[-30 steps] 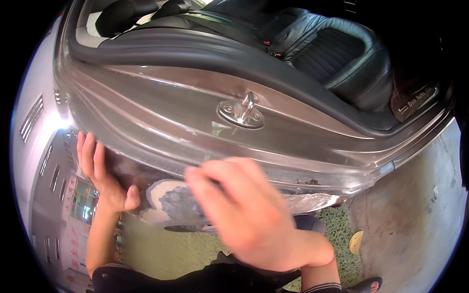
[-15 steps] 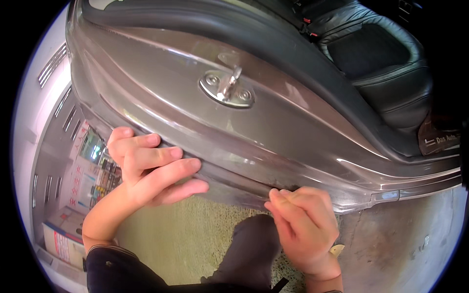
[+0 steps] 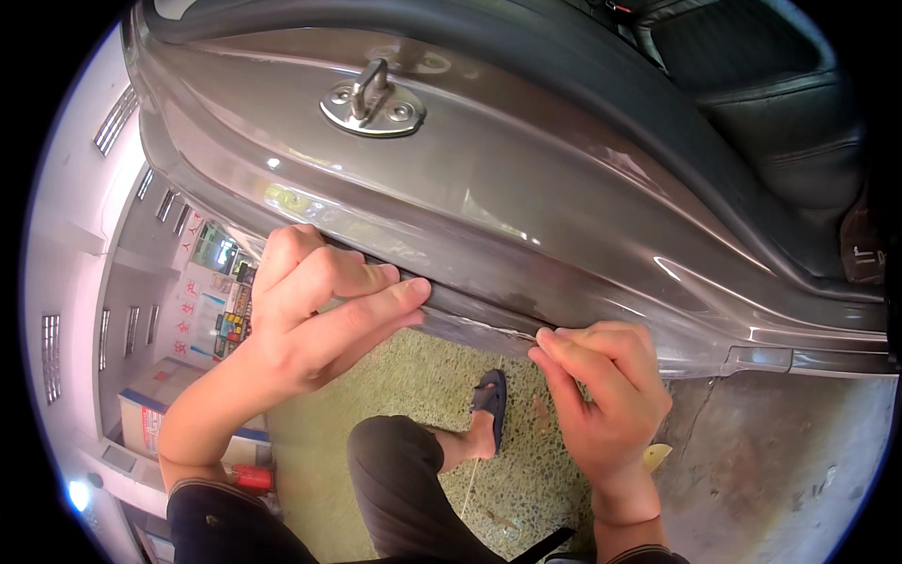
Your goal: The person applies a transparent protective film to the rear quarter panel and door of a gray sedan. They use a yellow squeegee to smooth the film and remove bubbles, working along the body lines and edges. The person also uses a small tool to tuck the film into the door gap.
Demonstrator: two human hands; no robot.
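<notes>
Along the lower edge of the brownish-grey car body [image 3: 479, 188] runs a narrow seam [image 3: 474, 322] with a thin, whitish, ragged line. My left hand [image 3: 329, 305] grips this edge, bent fingers pressed along the seam and thumb mostly hidden beneath. At the seam's right part my right hand [image 3: 601, 385] is closed, thumb and forefinger pinched at the whitish line; whatever is between the fingertips is too small to make out. Above both hands a silver U-shaped latch striker [image 3: 371, 111] sits on an oval screwed plate.
Black rubber seal [image 3: 601, 103] borders the opening, with a black leather seat [image 3: 742, 94] inside. My bent leg [image 3: 404, 479] and sandalled foot [image 3: 487, 404] are over speckled floor. A yellow object [image 3: 658, 459] lies at right; a red object [image 3: 254, 475] stands left.
My left hand came from the far-left edge onto the seam and now bears closer on it. My right hand moved right and pinches there, slightly higher than half a second ago. The view shifted.
</notes>
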